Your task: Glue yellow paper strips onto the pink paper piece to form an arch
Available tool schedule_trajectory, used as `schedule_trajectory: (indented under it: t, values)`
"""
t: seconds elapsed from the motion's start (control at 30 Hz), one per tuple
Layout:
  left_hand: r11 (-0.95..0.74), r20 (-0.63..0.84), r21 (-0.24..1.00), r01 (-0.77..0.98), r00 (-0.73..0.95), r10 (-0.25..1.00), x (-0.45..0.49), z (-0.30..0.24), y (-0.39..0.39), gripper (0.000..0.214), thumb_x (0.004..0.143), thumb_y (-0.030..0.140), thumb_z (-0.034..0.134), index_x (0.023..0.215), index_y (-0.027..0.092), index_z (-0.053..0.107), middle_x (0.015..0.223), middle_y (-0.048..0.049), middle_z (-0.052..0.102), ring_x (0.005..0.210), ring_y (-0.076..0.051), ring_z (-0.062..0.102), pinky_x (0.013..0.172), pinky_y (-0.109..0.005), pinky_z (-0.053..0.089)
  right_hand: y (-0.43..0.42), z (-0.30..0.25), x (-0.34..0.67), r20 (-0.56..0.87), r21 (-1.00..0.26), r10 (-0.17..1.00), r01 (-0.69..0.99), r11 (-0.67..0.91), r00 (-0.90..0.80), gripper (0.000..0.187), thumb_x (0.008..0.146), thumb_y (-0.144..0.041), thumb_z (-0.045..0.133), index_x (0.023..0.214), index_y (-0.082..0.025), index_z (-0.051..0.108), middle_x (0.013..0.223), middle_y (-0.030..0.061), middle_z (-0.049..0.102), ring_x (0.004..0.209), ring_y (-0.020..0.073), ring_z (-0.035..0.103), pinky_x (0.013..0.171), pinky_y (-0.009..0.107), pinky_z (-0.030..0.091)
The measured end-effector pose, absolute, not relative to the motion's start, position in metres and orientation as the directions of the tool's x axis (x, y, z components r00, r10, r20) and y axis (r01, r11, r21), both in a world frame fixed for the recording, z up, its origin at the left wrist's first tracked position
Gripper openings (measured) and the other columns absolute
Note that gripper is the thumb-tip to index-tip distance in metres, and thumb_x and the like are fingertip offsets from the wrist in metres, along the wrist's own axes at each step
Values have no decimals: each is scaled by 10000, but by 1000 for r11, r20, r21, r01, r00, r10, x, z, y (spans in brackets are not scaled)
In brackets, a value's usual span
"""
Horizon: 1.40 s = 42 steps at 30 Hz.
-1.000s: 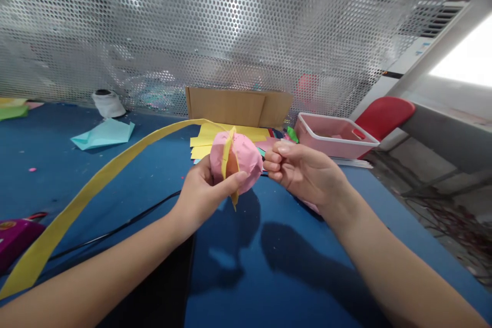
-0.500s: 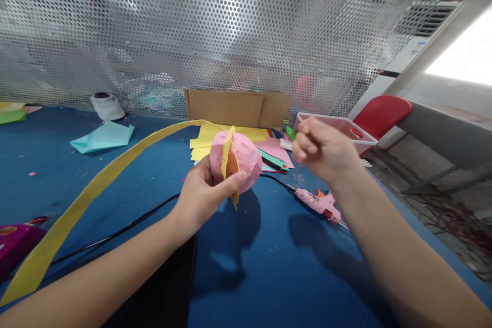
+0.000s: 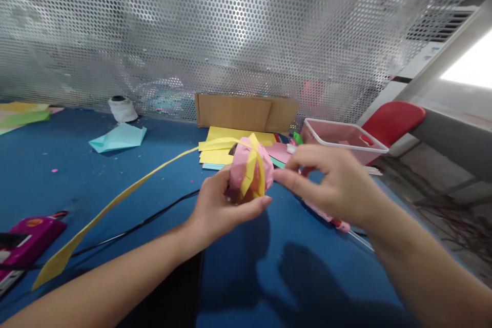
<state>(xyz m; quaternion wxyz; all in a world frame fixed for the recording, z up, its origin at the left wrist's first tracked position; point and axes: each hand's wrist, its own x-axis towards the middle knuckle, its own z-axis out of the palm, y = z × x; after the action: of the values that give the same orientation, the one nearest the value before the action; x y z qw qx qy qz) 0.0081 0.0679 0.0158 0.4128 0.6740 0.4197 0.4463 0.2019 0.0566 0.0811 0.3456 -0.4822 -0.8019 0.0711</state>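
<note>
Blue bench (image 3: 115, 164) below: your left grip (image 3: 219, 207) wraps the pink paper ball (image 3: 239, 168) at centre, yellow strip (image 3: 115, 201) trailing to 8 o'clock; your right grip (image 3: 334, 184), half curled and empty, sits at its 3 o'clock.

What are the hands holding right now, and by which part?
The left hand cups the pink paper ball by its underside. The right hand reaches its right side; whether it grips is unclear.

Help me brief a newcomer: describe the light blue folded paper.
On the blue table, near the perforated metal screen, a white roll stands left of centre. The light blue folded paper lies before it, creased and alone, unlike the stacked yellow sheets.
</note>
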Motion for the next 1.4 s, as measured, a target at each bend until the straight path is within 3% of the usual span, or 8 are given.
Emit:
schedule_trajectory:
  t: [0.1, 0.2, 0.37, 0.57, 0.8, 1.0, 1.17, 1.4]
  values:
    - [-405, 346, 877, 257, 245, 906, 7, 13, 66, 326, 622, 389, 757, 704, 174, 526, 622, 27, 531, 536, -91, 419, 469, -217, 346, 46, 73, 177, 417, -492, 822, 665, 562, -387, 324, 827, -314, 577, 535, -192, 509, 508, -31, 508, 492, 91, 425, 489, 263, 283]
    - [-437, 373, 858, 271, 256, 892, 8, 9, 67, 342, 621, 398, 773, 733, 168, 548, 654, 16, 556, 563, -98, 452, 492, -218, 385, 49, 62, 172, 402, -535, 854, 673, 511, -329, 302, 803, -209, 477, 509, -191, 412, 495, -34, 447, 478, 83, 371, 473, 261, 250]
    - [-421, 366, 880, 218, 251, 896, 9, 6, 67, 384, 633, 430, 802, 831, 180, 587, 675, 29, 570, 567, -87, 452, 486, -187, 401, 53, 47, 171, 501, -582, 836, 629, 515, -221, 287, 808, -212, 424, 526, -192, 377, 503, -35, 418, 485, 81, 351, 474, 252, 263]
    - [-352, 313, 900, 257, 180, 933, 12, 8, 66, 334, 611, 397, 797, 737, 185, 572, 591, 42, 533, 506, -83, 420, 430, -187, 368, 54, 40, 169, 484, -676, 866, 574, 462, -127, 335, 855, -282, 408, 531, -198, 430, 494, -25, 442, 481, 96, 383, 472, 262, 283]
    - [-454, 413, 836, 307, 191, 890, 9, 8, 67, 325, 624, 384, 786, 736, 177, 563, 607, 40, 533, 522, -80, 420, 445, -183, 373, 53, 39, 169, 451, -740, 890, 528, 416, -70, 311, 820, -273, 442, 518, -199, 463, 498, -23, 461, 494, 100, 405, 479, 264, 296]
    - [-488, 430, 839, 240, 255, 866, 10, 10, 63, 286, 639, 326, 790, 794, 170, 607, 687, 8, 631, 590, -109, 552, 499, -190, 464, 61, 38, 176, 444, -771, 895, 494, 403, -37, 284, 818, -296, 432, 561, -191, 489, 543, -26, 438, 531, 102, 395, 492, 258, 309]
    - [-415, 385, 887, 205, 172, 907, 13, 11, 60, 413, 550, 361, 858, 859, 172, 661, 744, -22, 693, 651, -154, 629, 555, -232, 529, 59, 37, 172, 436, -768, 898, 496, 405, -59, 309, 830, -289, 422, 538, -193, 456, 501, -40, 396, 494, 87, 351, 472, 251, 275]
    - [-368, 336, 895, 250, 162, 928, 15, 17, 60, 320, 584, 319, 799, 818, 160, 650, 691, -4, 656, 584, -129, 589, 496, -206, 477, 59, 42, 175, 379, -826, 925, 442, 349, -22, 158, 783, -285, 500, 656, -193, 522, 632, -15, 504, 600, 117, 458, 539, 263, 362]
